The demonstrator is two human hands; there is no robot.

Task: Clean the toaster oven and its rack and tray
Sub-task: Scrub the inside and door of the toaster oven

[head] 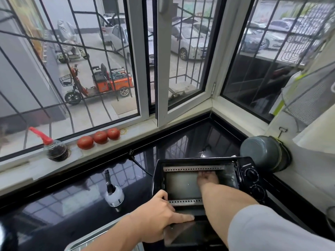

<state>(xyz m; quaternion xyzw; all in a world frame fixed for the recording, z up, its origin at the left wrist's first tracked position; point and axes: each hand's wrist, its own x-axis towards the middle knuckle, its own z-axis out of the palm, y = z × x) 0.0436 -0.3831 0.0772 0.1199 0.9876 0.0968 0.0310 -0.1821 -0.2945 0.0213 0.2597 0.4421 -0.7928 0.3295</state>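
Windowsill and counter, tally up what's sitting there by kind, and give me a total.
Tomatoes: 3
Dark sauce bottle with red spout: 1
Toaster oven: 1
White bottle with dark nozzle: 1
Grey pot on its side: 1
Total: 7

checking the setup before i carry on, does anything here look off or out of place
Nothing looks spilled or broken. The toaster oven sits with its door folded open, right hand inside, left hand on the front edge. Three tomatoes line the window sill.
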